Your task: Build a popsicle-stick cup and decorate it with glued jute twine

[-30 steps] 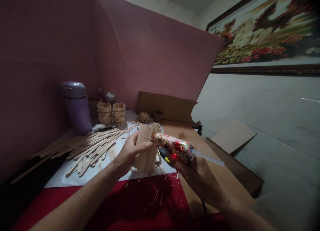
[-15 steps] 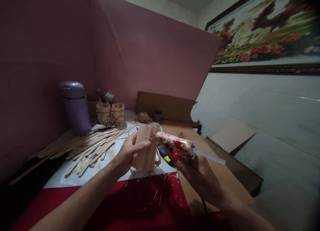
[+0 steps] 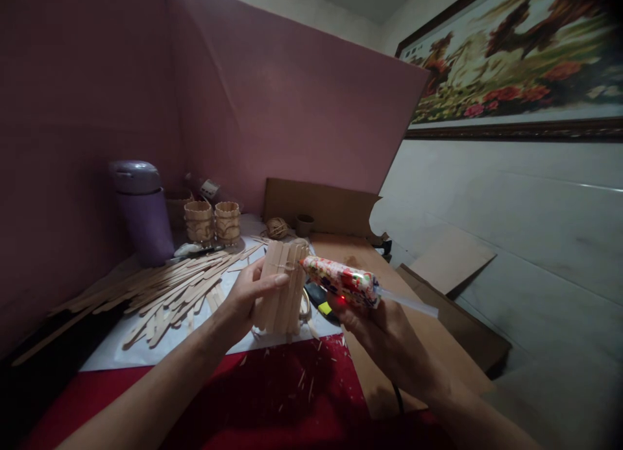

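My left hand point(image 3: 253, 295) is closed around the left side of a holder made of upright wooden craft sticks point(image 3: 281, 304), its thumb lying across the front. A thin strand of twine point(image 3: 285, 266) crosses the sticks near the top. In my right hand point(image 3: 363, 320) is a glue gun point(image 3: 341, 280) wrapped in a colourful floral pattern, with a red light glowing on it. A clear glue stick point(image 3: 411, 302) juts from its back end. The gun's tip is at the upper right side of the holder, by the twine; whether it touches I cannot tell.
Loose craft sticks point(image 3: 180, 294) fan over the white sheet point(image 3: 109, 356) on the left. Behind them stand two small stick cups point(image 3: 227, 223) and a purple bottle point(image 3: 146, 219). A twine ball point(image 3: 277, 228) lies farther back. Cardboard point(image 3: 370, 352) covers the right side; wood scraps litter the red cloth point(image 3: 272, 398).
The stick holder has turned slightly in my left hand, showing more of its front and the twine. The glue gun stays at nearly the same place. The view has shifted slightly.
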A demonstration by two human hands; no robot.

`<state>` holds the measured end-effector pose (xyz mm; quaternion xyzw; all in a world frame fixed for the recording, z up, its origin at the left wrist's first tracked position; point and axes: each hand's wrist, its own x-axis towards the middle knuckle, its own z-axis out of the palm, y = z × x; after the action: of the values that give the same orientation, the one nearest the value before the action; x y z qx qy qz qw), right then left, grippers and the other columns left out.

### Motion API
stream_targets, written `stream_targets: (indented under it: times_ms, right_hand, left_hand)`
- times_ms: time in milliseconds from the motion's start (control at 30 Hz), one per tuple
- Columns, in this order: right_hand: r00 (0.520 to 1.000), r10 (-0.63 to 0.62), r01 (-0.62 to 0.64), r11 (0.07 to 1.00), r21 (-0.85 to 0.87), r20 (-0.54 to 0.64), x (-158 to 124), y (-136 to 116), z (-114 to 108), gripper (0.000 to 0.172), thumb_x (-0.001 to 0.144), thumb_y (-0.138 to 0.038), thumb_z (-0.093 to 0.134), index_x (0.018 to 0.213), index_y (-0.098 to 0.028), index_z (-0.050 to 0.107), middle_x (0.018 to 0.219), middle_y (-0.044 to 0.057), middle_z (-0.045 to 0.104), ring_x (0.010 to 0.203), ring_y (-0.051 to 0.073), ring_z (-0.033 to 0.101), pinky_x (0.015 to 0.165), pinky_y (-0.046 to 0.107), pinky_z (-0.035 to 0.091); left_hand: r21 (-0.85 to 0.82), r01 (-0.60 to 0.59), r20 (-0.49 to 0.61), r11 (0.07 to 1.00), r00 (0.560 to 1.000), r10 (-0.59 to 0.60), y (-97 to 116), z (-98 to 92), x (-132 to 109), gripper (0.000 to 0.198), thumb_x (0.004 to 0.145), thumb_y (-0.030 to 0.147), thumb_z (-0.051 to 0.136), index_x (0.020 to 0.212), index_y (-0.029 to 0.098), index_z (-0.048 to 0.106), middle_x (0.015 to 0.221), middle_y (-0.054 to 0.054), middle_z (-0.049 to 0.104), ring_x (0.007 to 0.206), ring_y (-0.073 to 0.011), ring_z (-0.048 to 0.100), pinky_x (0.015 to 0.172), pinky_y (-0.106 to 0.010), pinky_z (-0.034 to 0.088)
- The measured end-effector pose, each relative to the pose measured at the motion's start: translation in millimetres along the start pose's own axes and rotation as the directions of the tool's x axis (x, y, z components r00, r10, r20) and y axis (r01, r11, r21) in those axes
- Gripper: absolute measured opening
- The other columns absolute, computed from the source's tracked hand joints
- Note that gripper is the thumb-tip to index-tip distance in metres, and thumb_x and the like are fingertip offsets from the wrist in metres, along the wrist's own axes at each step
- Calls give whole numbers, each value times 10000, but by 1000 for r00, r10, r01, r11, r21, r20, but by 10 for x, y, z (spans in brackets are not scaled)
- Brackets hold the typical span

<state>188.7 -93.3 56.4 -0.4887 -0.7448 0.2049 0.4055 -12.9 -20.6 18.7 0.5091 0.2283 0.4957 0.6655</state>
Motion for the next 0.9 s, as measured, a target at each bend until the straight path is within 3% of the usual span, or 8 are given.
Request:
stream_targets:
  times_ms: [267, 567, 900]
  right_hand:
    - [1000, 3, -3, 1000, -11, -17, -4, -17, -10, 345, 908, -456, 495, 1014, -197, 696, 707, 30, 651, 620, 162, 582, 529, 262, 451]
    - [998, -40, 39, 999, -31, -48, 7, -27, -26, 314, 909, -441, 492, 932, -209, 702, 608, 10, 593, 575, 163, 555, 524, 265, 451]
    - [999, -22, 21, 1000, -15, -40, 10, 22, -17, 319, 915, -429, 494, 1033, -205, 689, 796, 40, 696, 701, 177, 630, 627, 288, 504]
  left_hand:
    - [-27, 41, -3, 999, 999, -42, 25, 9, -19, 449, 686, 363, 730, 1062, 140, 629, 837, -94, 679, 681, -214, 651, 622, -332, 549]
    - [-50, 37, -20, 998, 999, -38, 32, 4, -23, 435, 683, 356, 727, 1053, 142, 646, 906, -117, 702, 747, -253, 667, 647, -366, 557]
    - [-89, 57, -21, 994, 998, -59, 82, 31, -33, 409, 678, 358, 723, 1021, 142, 666, 907, -112, 710, 749, -241, 666, 670, -359, 554]
